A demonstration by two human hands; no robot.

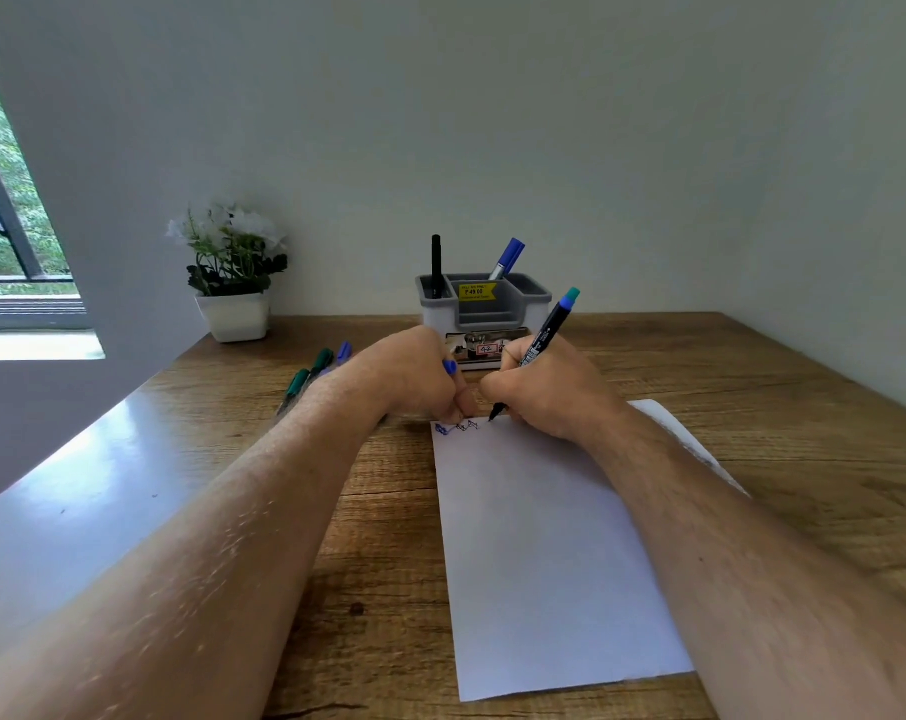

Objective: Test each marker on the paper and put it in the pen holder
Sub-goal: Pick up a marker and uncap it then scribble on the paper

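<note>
A brown wood-grain table (752,387) stands against a plain pale wall (492,122). At the left, a dark-framed window (9,226) shows green foliage, daylight brightening its sill. A white-flowered potted plant (230,272) sits in the corner.

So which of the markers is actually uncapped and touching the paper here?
The black-barrelled marker with the teal end, held in the right hand, its tip on the paper. The others stand in the pen holder or lie capped on the table.
</note>
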